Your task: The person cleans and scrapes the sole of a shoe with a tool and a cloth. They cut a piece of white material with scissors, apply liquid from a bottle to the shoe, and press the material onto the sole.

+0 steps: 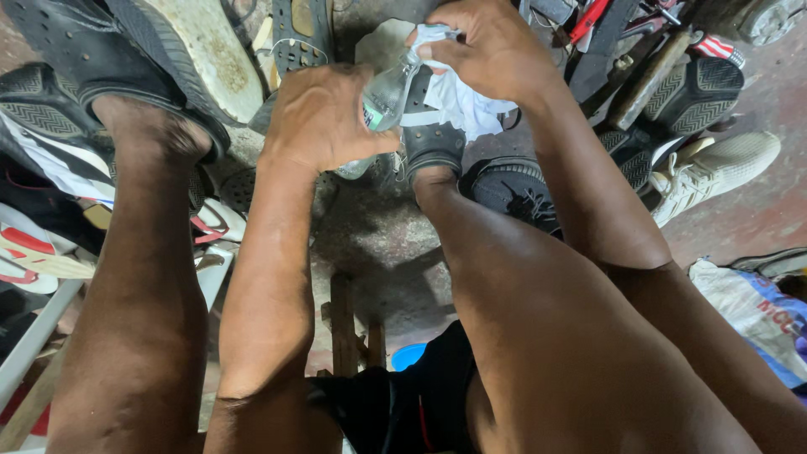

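Head view shows shoes [714,168] heaped on the concrete floor [378,235] around the seated person, whose left hand [324,118] grips a clear plastic bottle [387,97] tilted into the white cloth [458,101] bunched in the right hand [492,50], seemingly to wet it.

The scene is seen from a single head-worn camera, aimed steeply down along the person's own arms and legs. The hands are caught close at the upper centre of the frame, the floor [378,235] just below them.
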